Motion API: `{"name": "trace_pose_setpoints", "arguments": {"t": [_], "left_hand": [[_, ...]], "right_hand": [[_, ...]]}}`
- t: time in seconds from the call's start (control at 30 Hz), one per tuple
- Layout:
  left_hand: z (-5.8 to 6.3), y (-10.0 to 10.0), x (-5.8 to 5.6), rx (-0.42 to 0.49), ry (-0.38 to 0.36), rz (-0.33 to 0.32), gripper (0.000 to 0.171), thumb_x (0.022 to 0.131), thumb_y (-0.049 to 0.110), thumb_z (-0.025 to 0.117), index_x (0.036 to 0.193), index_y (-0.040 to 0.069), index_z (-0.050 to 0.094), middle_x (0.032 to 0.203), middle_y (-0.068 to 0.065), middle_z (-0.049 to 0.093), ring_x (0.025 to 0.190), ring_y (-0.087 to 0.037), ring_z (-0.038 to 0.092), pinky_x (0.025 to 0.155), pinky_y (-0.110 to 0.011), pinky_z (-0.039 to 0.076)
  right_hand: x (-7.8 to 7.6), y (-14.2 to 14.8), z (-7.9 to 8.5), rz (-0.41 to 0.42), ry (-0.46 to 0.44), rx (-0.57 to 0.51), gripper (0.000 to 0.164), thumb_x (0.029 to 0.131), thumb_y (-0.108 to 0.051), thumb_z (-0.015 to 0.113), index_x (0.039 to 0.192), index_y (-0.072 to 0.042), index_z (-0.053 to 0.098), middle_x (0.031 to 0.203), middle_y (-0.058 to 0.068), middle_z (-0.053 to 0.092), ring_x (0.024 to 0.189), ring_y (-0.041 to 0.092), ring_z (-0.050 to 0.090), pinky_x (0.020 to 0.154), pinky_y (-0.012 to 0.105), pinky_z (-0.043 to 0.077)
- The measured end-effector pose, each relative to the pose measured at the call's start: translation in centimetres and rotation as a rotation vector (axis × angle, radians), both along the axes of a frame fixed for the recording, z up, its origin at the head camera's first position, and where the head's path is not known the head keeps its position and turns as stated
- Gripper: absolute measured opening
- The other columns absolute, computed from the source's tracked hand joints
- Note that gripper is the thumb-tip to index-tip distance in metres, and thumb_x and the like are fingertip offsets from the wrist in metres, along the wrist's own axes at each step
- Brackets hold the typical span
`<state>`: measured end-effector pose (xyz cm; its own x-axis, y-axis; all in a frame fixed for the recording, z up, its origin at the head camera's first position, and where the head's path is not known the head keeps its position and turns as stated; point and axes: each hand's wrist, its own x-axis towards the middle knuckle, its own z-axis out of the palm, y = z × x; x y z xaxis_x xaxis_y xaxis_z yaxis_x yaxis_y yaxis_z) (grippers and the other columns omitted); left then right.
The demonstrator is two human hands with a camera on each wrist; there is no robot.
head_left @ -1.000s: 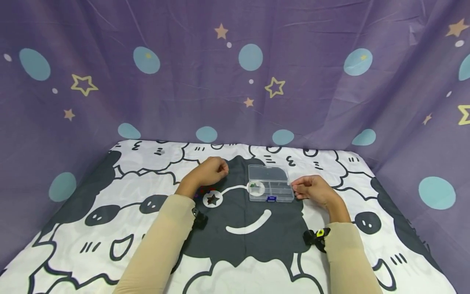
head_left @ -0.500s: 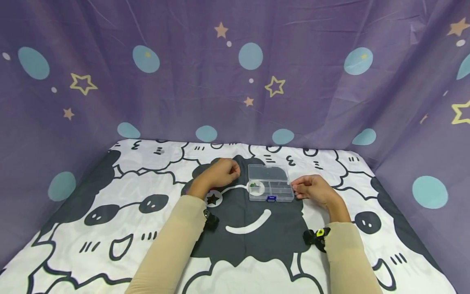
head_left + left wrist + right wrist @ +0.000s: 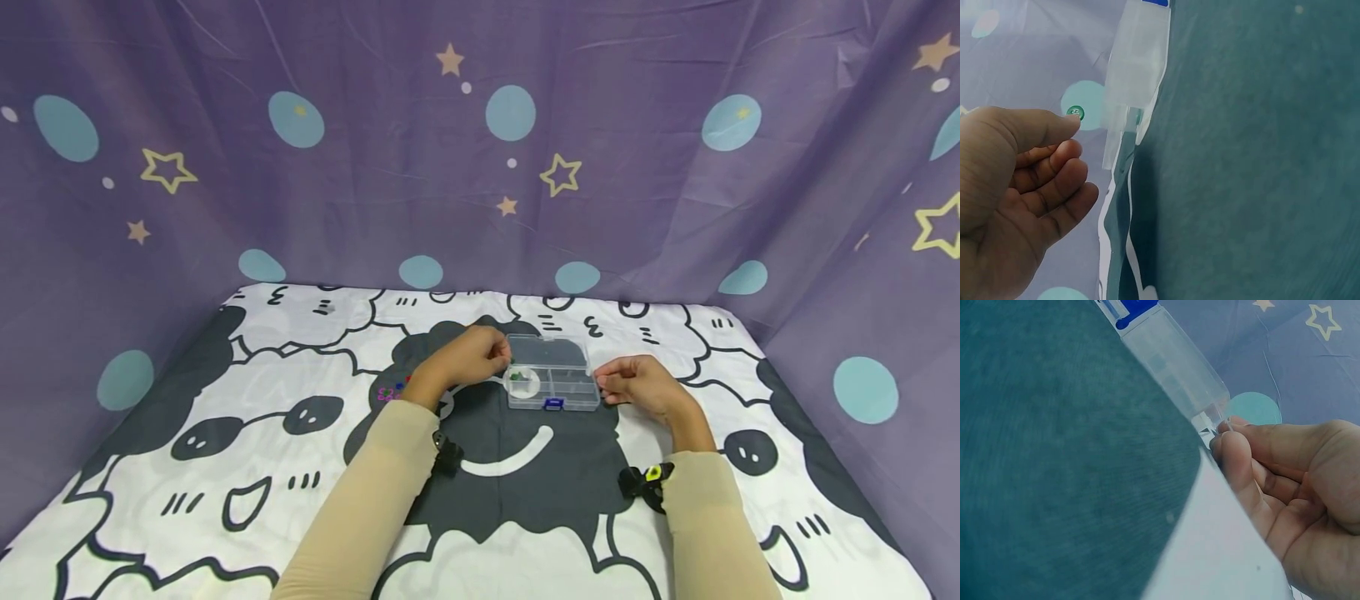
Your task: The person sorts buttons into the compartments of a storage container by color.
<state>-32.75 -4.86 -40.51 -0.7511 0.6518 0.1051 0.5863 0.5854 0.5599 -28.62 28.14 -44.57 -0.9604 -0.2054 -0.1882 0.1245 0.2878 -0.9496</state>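
My left hand (image 3: 476,354) pinches a small green button (image 3: 1075,112) between thumb and fingertips, just left of a clear plastic compartment box (image 3: 573,400). The box lies with its lid (image 3: 547,352) raised and folded back, its blue latch (image 3: 553,404) on the near side. Small green pieces (image 3: 516,377) sit in its left compartment. At the box's right end, my right hand (image 3: 641,387) pinches the edge between thumb and fingers, as the right wrist view also shows.
Small pink pieces (image 3: 386,393) lie on the patterned cloth (image 3: 495,492) beside my left forearm, with blue and red ones partly hidden behind it. A purple curtain (image 3: 420,200) hangs behind the cloth-covered surface.
My left hand has moved right, from above the loose coloured pieces to the left side of the box. The right hand and the box have stayed in place.
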Motion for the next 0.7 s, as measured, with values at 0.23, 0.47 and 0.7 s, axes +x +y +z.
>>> {"name": "trace_pose_setpoints", "arguments": {"t": [0.23, 0.47, 0.7], "left_hand": [[0.0, 0.4, 0.2, -0.017, 0.003, -0.001, 0.011, 0.102, 0.013, 0.063, 0.094, 0.009, 0.070, 0.077, 0.002, 0.062, 0.067, -0.012, 0.052, 0.065, -0.029, 0.046], [-0.2, -0.1, 0.1, -0.037, 0.039, -0.002, 0.016, 0.103, 0.014, 0.062, 0.091, 0.009, 0.071, 0.074, 0.003, 0.060, 0.066, -0.012, 0.052, 0.066, -0.029, 0.045], [0.0, -1.6, 0.1, -0.040, 0.047, 0.043, 0.012, 0.102, 0.016, 0.065, 0.095, 0.010, 0.072, 0.080, 0.002, 0.062, 0.070, -0.013, 0.055, 0.069, -0.032, 0.048]], "right_hand": [[0.0, -0.1, 0.1, -0.005, 0.002, -0.005, 0.022, 0.098, 0.005, 0.063, 0.118, 0.014, 0.064, 0.093, 0.006, 0.068, 0.077, 0.012, 0.066, 0.073, 0.028, 0.059], [0.1, -0.1, 0.0, -0.010, -0.005, -0.011, 0.022, 0.097, 0.005, 0.063, 0.118, 0.013, 0.064, 0.093, 0.006, 0.068, 0.077, 0.011, 0.066, 0.073, 0.028, 0.059], [0.3, -0.1, 0.1, 0.025, 0.032, 0.012, 0.024, 0.098, 0.005, 0.062, 0.119, 0.016, 0.062, 0.092, 0.006, 0.068, 0.077, 0.011, 0.066, 0.073, 0.028, 0.059]]}}
